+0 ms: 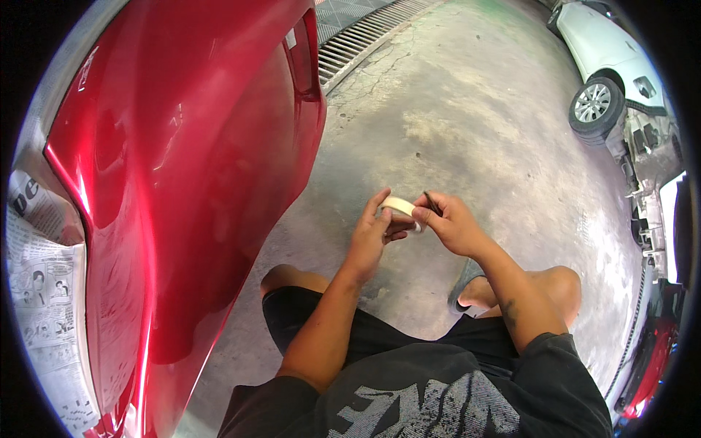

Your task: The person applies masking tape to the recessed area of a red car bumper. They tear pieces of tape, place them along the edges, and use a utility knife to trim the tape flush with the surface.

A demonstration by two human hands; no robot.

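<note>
Masking-tape roll (398, 205) gripped by left hand (370, 232); right hand (454, 225) pinches roll edge, dark slim object (433, 204) between fingers. Apparently drawing tape; next needs steady roll.

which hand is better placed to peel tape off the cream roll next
Probably the right hand: its thumb is at one side of the cream roll, while the left hand holds the other. The slim dark object also in the right might hinder it.
</note>
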